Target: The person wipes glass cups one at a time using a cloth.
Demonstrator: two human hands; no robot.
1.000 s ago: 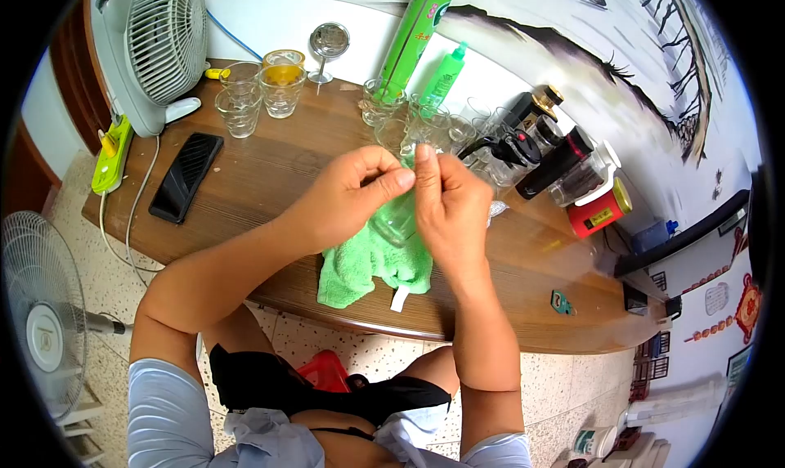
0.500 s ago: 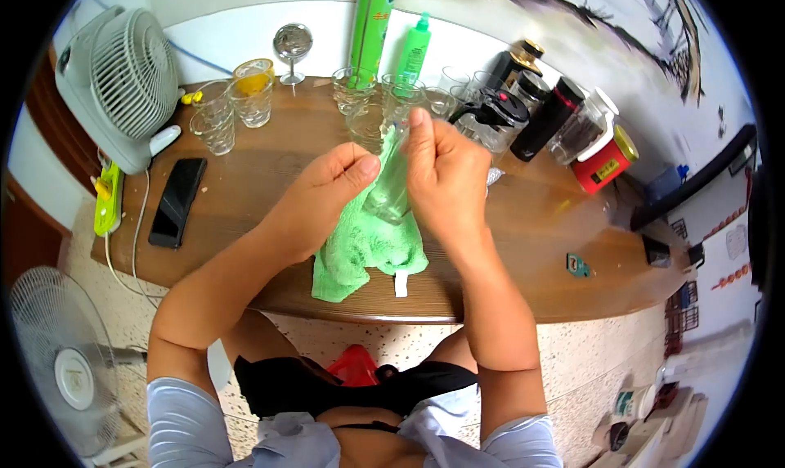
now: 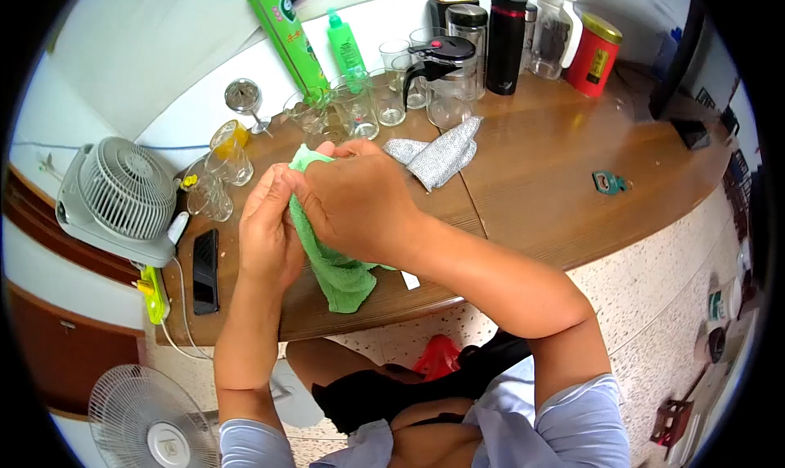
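Note:
Both hands are close together over the near left part of the table. My left hand (image 3: 270,227) is closed around the upper part of a green towel (image 3: 343,284), its thumb pressed on the cloth. My right hand (image 3: 360,198) is curled in a fist against the same towel, covering much of it. The towel hangs below the hands toward the table's front edge, with a white tag (image 3: 410,281) beside it. No drinking glass shows between my hands now; whatever the towel wraps is hidden.
Several drinking glasses (image 3: 391,100) and a black-lidded glass pot (image 3: 451,84) stand behind the hands. A silver-grey cloth (image 3: 441,156) lies right of them. Farther left are a phone (image 3: 206,272) and a small fan (image 3: 123,198). A red tin (image 3: 594,55) stands at the back right.
My hands have come together; my right hand has crossed leftward over the towel. The glass seen near my right hand is now hidden. The view has swung to the right.

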